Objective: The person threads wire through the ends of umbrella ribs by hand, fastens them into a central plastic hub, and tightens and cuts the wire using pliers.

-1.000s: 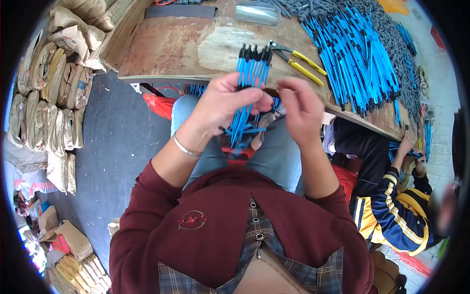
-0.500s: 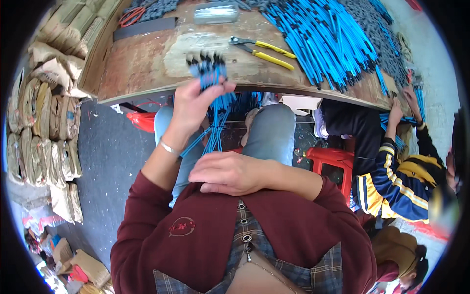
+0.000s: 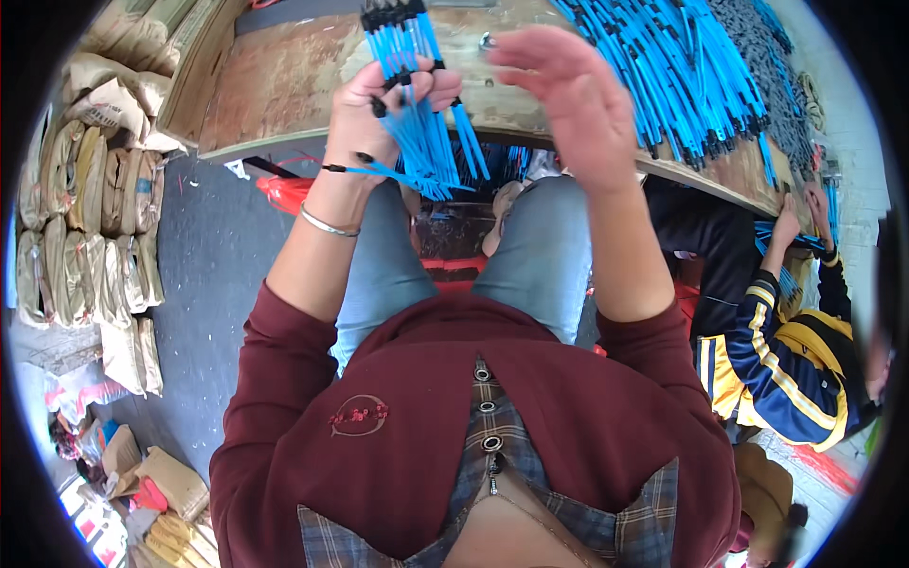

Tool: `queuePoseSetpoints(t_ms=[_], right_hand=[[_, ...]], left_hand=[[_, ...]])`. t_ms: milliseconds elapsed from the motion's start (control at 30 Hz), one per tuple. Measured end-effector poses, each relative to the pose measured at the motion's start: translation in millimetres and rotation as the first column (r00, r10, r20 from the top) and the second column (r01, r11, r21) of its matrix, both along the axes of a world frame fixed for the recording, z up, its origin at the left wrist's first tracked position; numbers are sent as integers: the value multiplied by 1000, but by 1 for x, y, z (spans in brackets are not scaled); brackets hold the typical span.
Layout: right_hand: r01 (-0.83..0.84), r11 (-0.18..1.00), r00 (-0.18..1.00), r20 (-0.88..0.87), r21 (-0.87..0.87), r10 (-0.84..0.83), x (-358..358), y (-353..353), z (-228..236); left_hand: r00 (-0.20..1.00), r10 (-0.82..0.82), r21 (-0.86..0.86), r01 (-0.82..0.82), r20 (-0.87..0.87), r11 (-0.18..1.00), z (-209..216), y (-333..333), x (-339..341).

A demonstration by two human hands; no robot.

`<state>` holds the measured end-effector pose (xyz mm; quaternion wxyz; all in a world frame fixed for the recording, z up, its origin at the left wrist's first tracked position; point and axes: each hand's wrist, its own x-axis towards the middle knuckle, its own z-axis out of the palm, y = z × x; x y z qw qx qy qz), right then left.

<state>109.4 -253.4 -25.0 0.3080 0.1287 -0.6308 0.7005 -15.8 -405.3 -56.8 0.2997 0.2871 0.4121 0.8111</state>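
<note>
My left hand [image 3: 374,109] is closed around a bundle of short blue cables with black ends [image 3: 417,142], held over the table's front edge. Its upper black tips fan out above my fingers, and the loose lower ends hang toward my lap. A few strands stick out sideways by my wrist. My right hand [image 3: 578,104] is raised above the table, fingers stretched out and nothing visible in it. Just past its fingertips shows the metal head of the pliers [image 3: 488,41]; the rest of that tool is hidden behind the hand.
A large pile of similar blue cables [image 3: 677,76] covers the right of the wooden table [image 3: 284,85], beside grey clustered material [image 3: 772,85]. At the right, another person's hands [image 3: 786,222] handle blue cables. Brown paper sacks [image 3: 66,189] are stacked on the left.
My right hand has risen from my lap to over the table, near the pliers. My left hand's bundle has tipped, its loose ends now swinging right. The view has shifted.
</note>
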Motion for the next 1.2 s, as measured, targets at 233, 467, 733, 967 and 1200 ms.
queuePoseSetpoints(t_ms=[233,467,733,967,1200], right_hand=[[-221,811,971,42,541,237,22,-65,-15],[41,899,933,306,436,-191,40,-15,7],[319,43,286,-53,947,-957,8,143,5],[107,1,240,-24,994,-970,-24,147,3],[-238,-185,273,-118,953,-955,-43,106,-8]], left_hand=[[996,-25,-209,43,86,977,4,-9,36],[999,31,-161,-25,38,987,-15,7,22],[993,-70,-66,76,92,995,-17,-12,24],[999,12,-85,-15,-33,996,-20,-15,23],[983,-108,-43,116,149,992,-8,-18,19]])
